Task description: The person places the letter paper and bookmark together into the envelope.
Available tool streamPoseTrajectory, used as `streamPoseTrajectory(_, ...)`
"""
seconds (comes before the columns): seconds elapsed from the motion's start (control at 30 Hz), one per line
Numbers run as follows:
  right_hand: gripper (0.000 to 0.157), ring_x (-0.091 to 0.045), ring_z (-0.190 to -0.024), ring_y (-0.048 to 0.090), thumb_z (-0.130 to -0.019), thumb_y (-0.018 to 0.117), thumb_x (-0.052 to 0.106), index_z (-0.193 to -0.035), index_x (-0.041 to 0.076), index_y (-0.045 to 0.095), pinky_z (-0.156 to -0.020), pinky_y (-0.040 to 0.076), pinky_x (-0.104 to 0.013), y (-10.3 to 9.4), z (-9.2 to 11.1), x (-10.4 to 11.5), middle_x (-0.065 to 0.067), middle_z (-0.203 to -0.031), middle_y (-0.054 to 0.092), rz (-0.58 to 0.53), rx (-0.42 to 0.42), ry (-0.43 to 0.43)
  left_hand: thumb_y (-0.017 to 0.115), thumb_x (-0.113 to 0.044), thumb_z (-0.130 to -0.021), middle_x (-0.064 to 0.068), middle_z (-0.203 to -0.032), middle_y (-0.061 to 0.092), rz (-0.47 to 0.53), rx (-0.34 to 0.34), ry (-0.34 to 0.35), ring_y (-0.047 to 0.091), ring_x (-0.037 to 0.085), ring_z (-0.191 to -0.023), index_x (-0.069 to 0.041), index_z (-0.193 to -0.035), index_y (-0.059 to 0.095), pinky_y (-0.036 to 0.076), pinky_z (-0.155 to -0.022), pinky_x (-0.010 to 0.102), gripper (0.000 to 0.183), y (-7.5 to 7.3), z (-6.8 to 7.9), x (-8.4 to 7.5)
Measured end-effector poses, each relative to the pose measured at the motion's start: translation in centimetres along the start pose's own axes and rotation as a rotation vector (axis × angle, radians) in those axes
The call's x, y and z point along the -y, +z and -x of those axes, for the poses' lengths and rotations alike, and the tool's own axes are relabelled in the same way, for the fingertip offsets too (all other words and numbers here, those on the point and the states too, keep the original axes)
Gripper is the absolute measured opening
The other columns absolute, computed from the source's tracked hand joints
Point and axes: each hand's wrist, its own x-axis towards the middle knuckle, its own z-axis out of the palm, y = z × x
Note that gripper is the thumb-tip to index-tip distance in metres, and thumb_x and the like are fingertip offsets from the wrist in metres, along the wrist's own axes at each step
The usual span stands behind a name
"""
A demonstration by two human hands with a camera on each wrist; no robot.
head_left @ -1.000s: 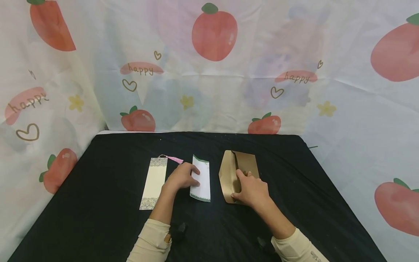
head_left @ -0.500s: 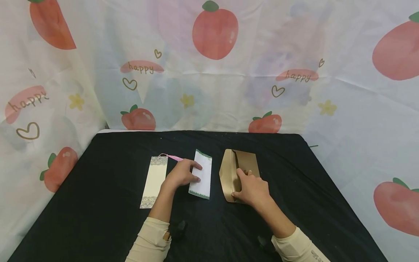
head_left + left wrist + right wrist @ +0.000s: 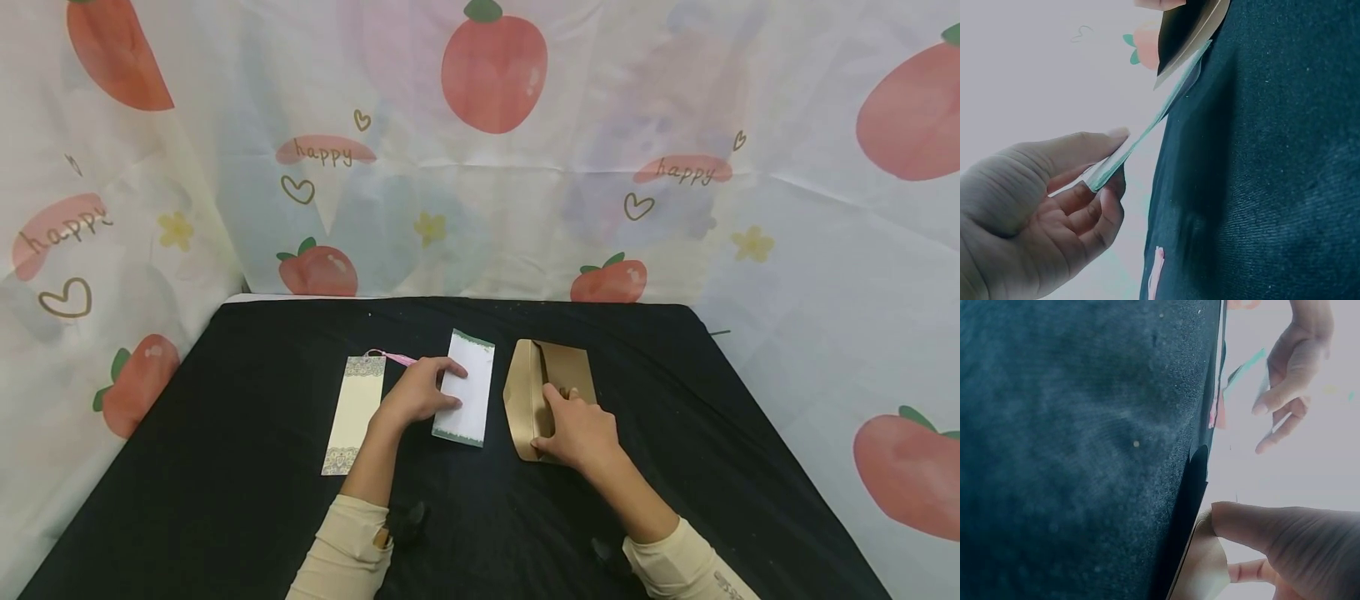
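Observation:
My left hand pinches a white card with green patterned ends by its left edge. In the left wrist view the thumb lies on one face of the card and the fingers behind it; it is tilted, apart from the cloth. To the right lies a gold envelope, its flap unfolded toward the left. My right hand grips the envelope near its opening; in the right wrist view the thumb is at the edge of the envelope. The opening shows dark in the left wrist view.
A cream bookmark with patterned ends lies left of my left hand. Its pink tassel reaches toward that hand. A black cloth covers the table. Behind stands a white fruit-print curtain.
My left hand has lifted the white card and shifted it slightly rightward and away, its far end moving closer to the envelope. My right hand and the envelope stay about where they were.

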Motion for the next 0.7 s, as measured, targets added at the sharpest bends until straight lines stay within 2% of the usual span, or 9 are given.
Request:
streamPoseTrajectory(0.13,0.078,-0.037,-0.073,0.062,-0.074,0.093,0.043,-0.135,0.011,0.056,-0.063,0.053,-0.056,0.03,-0.05,0.00,-0.023,-0.105,0.063,-0.002,0.001,-0.001,0.085,0.002,-0.081,0.014,-0.119,0.068,0.012,-0.007,-0.008,0.060,0.029,-0.101,-0.009,-0.116,0.075,0.053,-0.089,0.044,0.038,0.00,0.05,-0.06)
streamPoseTrajectory(0.53,0.078,-0.039,-0.076,0.064,-0.074,0.093,0.043,-0.134,0.011,0.056,-0.065,0.053,-0.057,-0.03,-0.13,0.01,-0.025,-0.111,0.064,-0.007,0.007,0.005,0.084,0.004,-0.081,0.015,-0.117,0.068,0.008,0.000,-0.027,0.060,0.030,-0.099,-0.009,-0.115,0.074,0.055,-0.087,0.044,0.038,0.19,-0.04,0.12)
streamPoseTrajectory(0.7,0.078,-0.039,-0.077,0.064,-0.074,0.093,0.043,-0.134,0.011,0.056,-0.065,0.053,-0.057,0.02,-0.13,0.04,-0.027,-0.115,0.064,-0.007,0.012,0.008,0.085,0.003,-0.081,0.012,-0.107,0.067,0.009,0.002,-0.004,0.059,0.028,-0.094,-0.007,-0.115,0.074,0.054,-0.083,0.042,0.038,0.23,-0.08,0.05)
